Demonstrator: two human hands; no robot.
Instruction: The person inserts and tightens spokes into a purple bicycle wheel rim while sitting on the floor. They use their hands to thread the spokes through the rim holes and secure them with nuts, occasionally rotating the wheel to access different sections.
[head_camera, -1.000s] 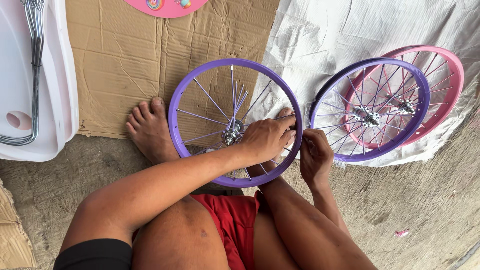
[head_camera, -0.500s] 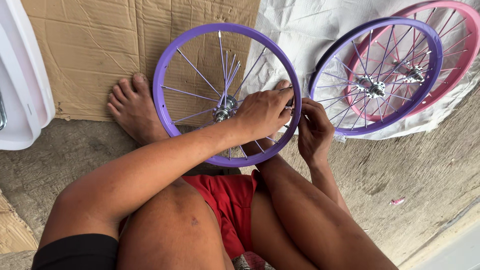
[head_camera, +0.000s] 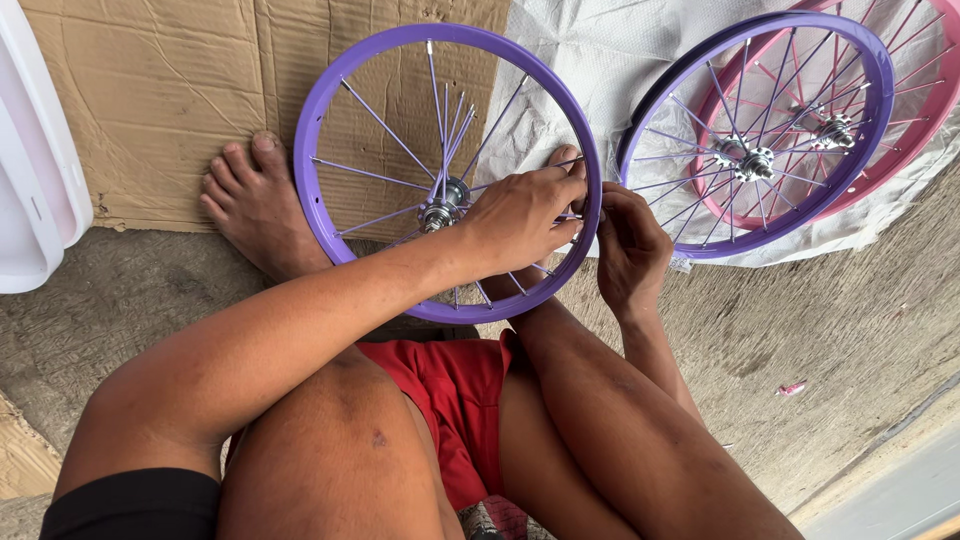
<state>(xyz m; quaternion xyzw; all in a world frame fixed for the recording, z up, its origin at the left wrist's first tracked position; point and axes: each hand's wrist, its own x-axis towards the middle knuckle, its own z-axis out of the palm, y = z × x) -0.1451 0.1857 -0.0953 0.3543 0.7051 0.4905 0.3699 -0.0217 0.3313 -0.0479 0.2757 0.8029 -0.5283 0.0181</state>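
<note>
A purple bicycle wheel rim (head_camera: 330, 100) with thin spokes and a metal hub (head_camera: 441, 207) stands upright between my bare feet. My left hand (head_camera: 522, 212) reaches through the spokes and holds the rim's right side from inside. My right hand (head_camera: 630, 245) pinches at the outer edge of the same rim section, fingers closed on a spoke end or nipple; the small part is hidden by my fingers. My left foot (head_camera: 255, 205) rests beside the rim on the ground.
A second purple wheel (head_camera: 860, 120) lies on a pink wheel (head_camera: 925, 120) on a white sack cloth (head_camera: 610, 50) at the right. Flattened cardboard (head_camera: 180, 100) covers the ground behind. A white plastic object (head_camera: 35, 180) sits at the left edge.
The view has shifted down and right, so the wheels sit higher and further left in frame. Both hands stay on the rim's right side with only small finger movement.
</note>
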